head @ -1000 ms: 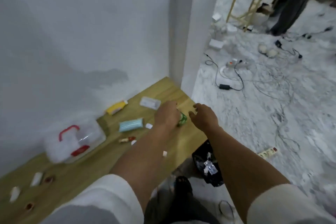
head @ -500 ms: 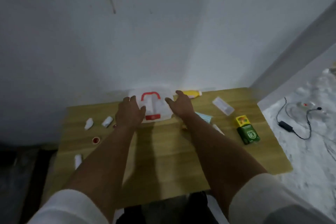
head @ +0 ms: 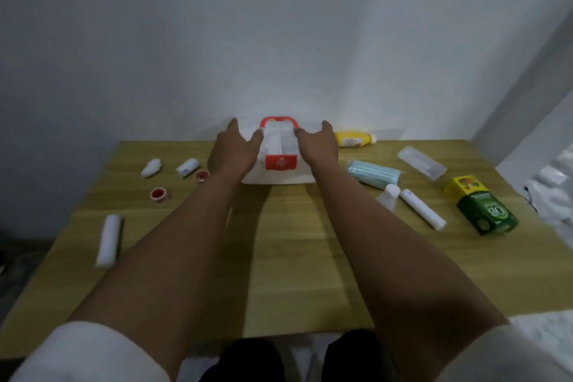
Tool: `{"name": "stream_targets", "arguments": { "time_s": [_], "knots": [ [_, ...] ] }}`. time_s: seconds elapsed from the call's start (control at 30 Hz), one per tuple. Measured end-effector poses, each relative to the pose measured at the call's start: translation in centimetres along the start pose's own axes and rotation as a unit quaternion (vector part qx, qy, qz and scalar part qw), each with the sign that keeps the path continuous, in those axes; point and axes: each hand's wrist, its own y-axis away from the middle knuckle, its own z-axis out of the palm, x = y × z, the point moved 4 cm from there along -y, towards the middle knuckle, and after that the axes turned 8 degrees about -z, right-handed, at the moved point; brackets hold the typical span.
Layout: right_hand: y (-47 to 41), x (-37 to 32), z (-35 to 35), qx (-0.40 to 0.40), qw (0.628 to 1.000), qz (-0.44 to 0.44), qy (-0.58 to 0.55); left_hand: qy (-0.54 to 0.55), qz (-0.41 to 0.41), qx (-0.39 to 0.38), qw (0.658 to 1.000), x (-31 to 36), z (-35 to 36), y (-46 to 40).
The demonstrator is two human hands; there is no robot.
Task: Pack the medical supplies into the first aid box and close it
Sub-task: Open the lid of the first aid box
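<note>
A white first aid box (head: 279,178) with a red handle and red latch stands closed at the back of the wooden table (head: 294,257), against the wall. My left hand (head: 233,152) rests on its left side and my right hand (head: 317,146) on its right side, fingers spread over the lid. Left of the box lie two small white rolls (head: 188,167), two red-capped pots (head: 159,194) and a long white bandage (head: 108,240). To the right are a yellow bottle (head: 353,139), a pack of blue masks (head: 373,174), a white tube (head: 423,208) and a green carton (head: 483,210).
A clear plastic case (head: 421,162) lies at the back right. The white wall stands directly behind the box. The table's right edge drops to a pale marbled floor (head: 558,183). My knees show under the front edge.
My view swung from the table's right end to face the box. Both hands left the green carton and moved onto the two sides of the first aid box.
</note>
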Motion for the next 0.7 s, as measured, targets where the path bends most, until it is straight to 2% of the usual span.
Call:
{"name": "stream_targets", "arguments": {
  "time_s": [0.27,0.43,0.57,0.7],
  "knots": [
    [11.5,0.5,-4.8,-0.065,0.998,0.004,-0.002,0.016,-0.006,-0.043,0.999,-1.8,-2.9,10.7],
    [17.0,1.5,-6.9,-0.074,0.993,-0.091,-0.028,0.009,0.005,-0.032,0.999,-3.5,-4.7,14.5],
    [19.9,2.6,-7.3,-0.034,0.980,-0.190,0.052,-0.018,0.023,-0.017,0.999,-3.7,-5.1,16.3],
    [21.7,3.8,-6.9,-0.007,0.924,-0.315,0.219,0.000,0.037,-0.007,0.999,-4.6,-4.3,17.1]
  ]
}}
